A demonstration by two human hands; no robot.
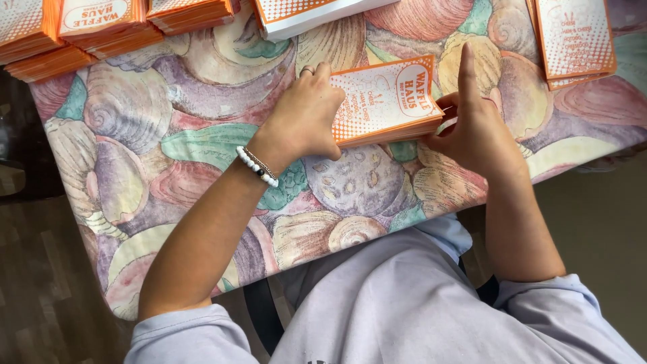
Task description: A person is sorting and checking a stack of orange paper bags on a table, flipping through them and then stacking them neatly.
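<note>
A stack of flat orange-and-white paper sleeves (384, 101) lies on the table in front of me. My left hand (304, 114), with a ring and a bead bracelet on the wrist, clamps the stack's left end, fingers curled over its edge. At the stack's right end my right hand (475, 125) presses against the edge, thumb tucked under the sleeves and forefinger pointing up past the corner. Both hands squeeze the pile from opposite ends.
More orange-and-white stacks sit along the far edge: several at the top left (101, 23), one at the top middle (303, 13), one at the top right (576, 40). The tablecloth (168, 135) has a pastel seashell print. The table's near edge meets my lap.
</note>
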